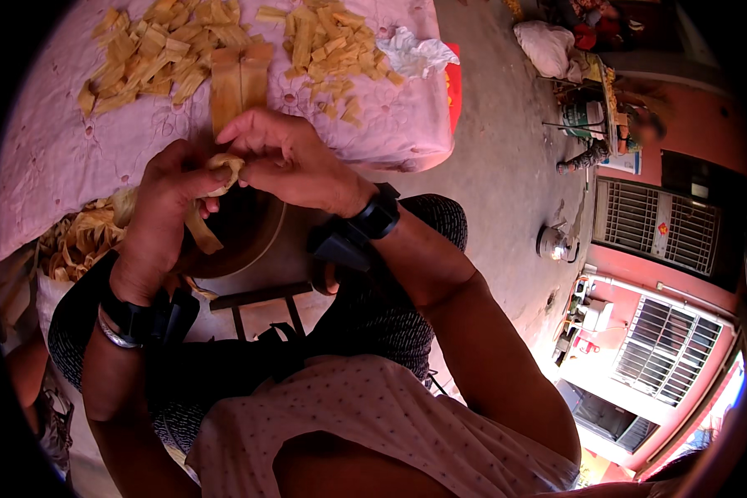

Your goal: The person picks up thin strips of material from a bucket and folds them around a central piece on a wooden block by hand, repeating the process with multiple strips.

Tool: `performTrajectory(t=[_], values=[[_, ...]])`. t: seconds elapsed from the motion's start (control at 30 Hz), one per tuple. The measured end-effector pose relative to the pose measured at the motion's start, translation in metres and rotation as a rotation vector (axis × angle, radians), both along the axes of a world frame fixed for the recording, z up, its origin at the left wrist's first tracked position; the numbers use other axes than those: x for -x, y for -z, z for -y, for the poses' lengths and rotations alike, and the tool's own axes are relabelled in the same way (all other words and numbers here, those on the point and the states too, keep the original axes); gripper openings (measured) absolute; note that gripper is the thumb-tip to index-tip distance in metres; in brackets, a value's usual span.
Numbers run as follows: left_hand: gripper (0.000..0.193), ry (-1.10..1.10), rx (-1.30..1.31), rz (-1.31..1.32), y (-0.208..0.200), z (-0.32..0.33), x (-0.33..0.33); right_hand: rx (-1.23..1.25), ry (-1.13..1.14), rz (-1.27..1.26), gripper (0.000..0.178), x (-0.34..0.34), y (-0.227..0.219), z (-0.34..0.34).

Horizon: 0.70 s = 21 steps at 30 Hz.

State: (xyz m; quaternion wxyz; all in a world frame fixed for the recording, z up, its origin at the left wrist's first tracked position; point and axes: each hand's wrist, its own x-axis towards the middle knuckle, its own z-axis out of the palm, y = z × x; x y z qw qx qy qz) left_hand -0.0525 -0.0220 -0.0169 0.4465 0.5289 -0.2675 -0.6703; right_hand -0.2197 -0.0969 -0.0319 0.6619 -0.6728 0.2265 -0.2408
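Observation:
Close to the table's near edge, my left hand (173, 187) pinches a folded, tan leaf-like strip (226, 164) between thumb and fingers. One flat tail of it hangs below the hand. From the other side, my right hand (303, 162) grips the folded part with its thumb and lower fingers, its index finger raised. Just beyond my hands, a wide flat piece of brown strip material (239, 76) lies on the pink cloth-covered table (166, 137). Beneath my hands is a dark round container (253, 241), partly hidden by them.
Cut tan pieces lie in a left pile (153, 62) and a right pile (328, 41), with crumpled white paper (415, 54) beside them. A sack of curled strips (79, 241) stands at left. Another person's leg (29, 373) shows there. A metal kettle (554, 241) is on the floor.

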Motion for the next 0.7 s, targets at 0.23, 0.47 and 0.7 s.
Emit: performTrajectory(t=[0.23, 0.47, 0.7], values=[[0.016, -0.128, 0.109, 0.033, 0.006, -0.006, 0.002, 0.253, 0.107, -0.131, 0.032, -0.007, -0.013, -0.010], [0.015, -0.210, 0.131, -0.222, 0.015, -0.008, -0.001, 0.118, 0.207, -0.102, 0.017, -0.004, 0.001, -0.012], [0.014, -0.119, 0.149, -0.165, 0.010, -0.006, 0.006, 0.404, 0.254, -0.237, 0.008, 0.003, -0.007, -0.012]])
